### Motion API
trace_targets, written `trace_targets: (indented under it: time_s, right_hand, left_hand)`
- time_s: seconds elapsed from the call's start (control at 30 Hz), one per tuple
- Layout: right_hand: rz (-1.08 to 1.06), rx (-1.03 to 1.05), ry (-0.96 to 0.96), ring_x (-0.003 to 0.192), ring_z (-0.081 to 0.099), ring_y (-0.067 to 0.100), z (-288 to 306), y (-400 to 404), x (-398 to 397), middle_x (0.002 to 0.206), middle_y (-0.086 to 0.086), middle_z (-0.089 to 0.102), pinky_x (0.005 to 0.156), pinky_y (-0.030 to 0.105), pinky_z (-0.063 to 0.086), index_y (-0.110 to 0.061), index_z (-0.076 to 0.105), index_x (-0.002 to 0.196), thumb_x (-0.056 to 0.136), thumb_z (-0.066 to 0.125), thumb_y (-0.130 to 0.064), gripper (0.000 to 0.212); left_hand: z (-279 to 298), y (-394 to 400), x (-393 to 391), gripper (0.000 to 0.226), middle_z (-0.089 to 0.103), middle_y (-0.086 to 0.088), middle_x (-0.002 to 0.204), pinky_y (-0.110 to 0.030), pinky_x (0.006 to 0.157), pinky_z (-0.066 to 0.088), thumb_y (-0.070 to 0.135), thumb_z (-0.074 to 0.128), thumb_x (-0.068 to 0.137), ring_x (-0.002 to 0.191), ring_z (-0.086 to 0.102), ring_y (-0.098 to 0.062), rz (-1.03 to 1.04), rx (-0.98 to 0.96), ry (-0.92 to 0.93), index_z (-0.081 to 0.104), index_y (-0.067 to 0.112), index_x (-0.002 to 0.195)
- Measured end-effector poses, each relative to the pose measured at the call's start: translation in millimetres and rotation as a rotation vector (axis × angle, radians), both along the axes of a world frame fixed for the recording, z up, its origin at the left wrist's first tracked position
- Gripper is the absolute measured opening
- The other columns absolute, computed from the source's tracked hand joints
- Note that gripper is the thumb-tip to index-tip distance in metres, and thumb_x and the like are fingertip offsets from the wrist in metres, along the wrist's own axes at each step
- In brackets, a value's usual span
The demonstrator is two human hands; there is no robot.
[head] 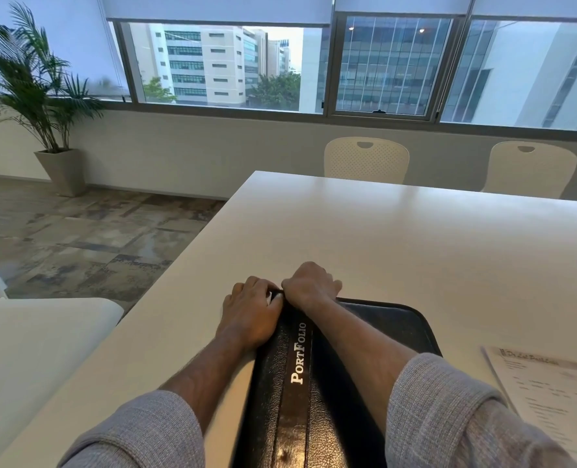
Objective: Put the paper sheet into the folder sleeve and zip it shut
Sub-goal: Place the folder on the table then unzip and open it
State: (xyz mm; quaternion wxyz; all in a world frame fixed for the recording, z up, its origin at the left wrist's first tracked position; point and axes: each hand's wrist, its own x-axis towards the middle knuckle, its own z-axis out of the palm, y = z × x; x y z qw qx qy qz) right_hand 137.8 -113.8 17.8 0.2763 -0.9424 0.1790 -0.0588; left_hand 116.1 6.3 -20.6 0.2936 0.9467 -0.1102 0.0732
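I see both hands at the far end of the black portfolio folder [314, 383] near the table's [398, 238] left edge, left hand [250, 312] and right hand [309, 285] curled there, seemingly on its zipper, while the paper sheet [550, 393] lies at the right edge, not yet inserted.

Single head-worn, wide-angle view, looking forward and down from above the near edge of a white table [398, 238]. Both forearms enter from the bottom edge; the left hand [251, 312] and right hand [309, 285] lie close below the lens. The table's far left corner, the floor and the windows fill the upper half. Straight lines bow toward the margins.
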Motion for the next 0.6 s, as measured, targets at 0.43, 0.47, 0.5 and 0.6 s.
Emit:
trace_targets:
  time_s: [0.43, 0.47, 0.5, 0.6]
  right_hand:
    - [-0.078, -0.038, 0.005, 0.073, 0.055, 0.021, -2.6, -55.4, -13.0, 0.07, 0.0, 0.06, 0.078, 0.042, 0.028, -0.018, 0.056, 0.069, 0.08, 0.061, -0.026, 0.015]
    - [-0.09, -0.042, 0.005, 0.074, 0.056, 0.022, -2.7, -61.1, -14.9, 0.07, 0.0, 0.06, 0.079, 0.042, 0.027, -0.018, 0.056, 0.068, 0.08, 0.061, -0.026, 0.014]
    - [-0.101, -0.043, 0.009, 0.075, 0.056, 0.023, -2.8, -66.9, -17.1, 0.07, 0.0, 0.06, 0.08, 0.043, 0.027, -0.018, 0.057, 0.068, 0.08, 0.061, -0.025, 0.014]
    - [-0.128, -0.059, 0.023, 0.08, 0.058, 0.025, -2.9, -83.1, -23.2, 0.073, 0.001, 0.062, 0.08, 0.043, 0.027, -0.018, 0.058, 0.069, 0.08, 0.061, -0.024, 0.013]
  left_hand:
    - [1.3, -0.9, 2.7, 0.049, 0.053, 0.007, 0.123, -0.033, 0.089, 0.032, 0.067, 0.044, 0.087, 0.115, 0.043, -0.015, 0.029, 0.032, 0.013, 0.055, 0.029, 0.118]
    - [1.8, -0.9, 2.5, 0.049, 0.053, 0.007, 0.123, -0.034, 0.089, 0.032, 0.066, 0.046, 0.087, 0.115, 0.044, -0.015, 0.03, 0.033, 0.014, 0.054, 0.029, 0.118]
    - [2.2, -1.0, 2.2, 0.048, 0.053, 0.007, 0.123, -0.034, 0.09, 0.033, 0.066, 0.047, 0.087, 0.114, 0.044, -0.015, 0.031, 0.034, 0.014, 0.054, 0.029, 0.118]
    - [2.7, -1.4, 1.2, 0.047, 0.053, 0.006, 0.122, -0.034, 0.089, 0.034, 0.064, 0.049, 0.087, 0.114, 0.044, -0.015, 0.031, 0.029, 0.009, 0.054, 0.029, 0.117]
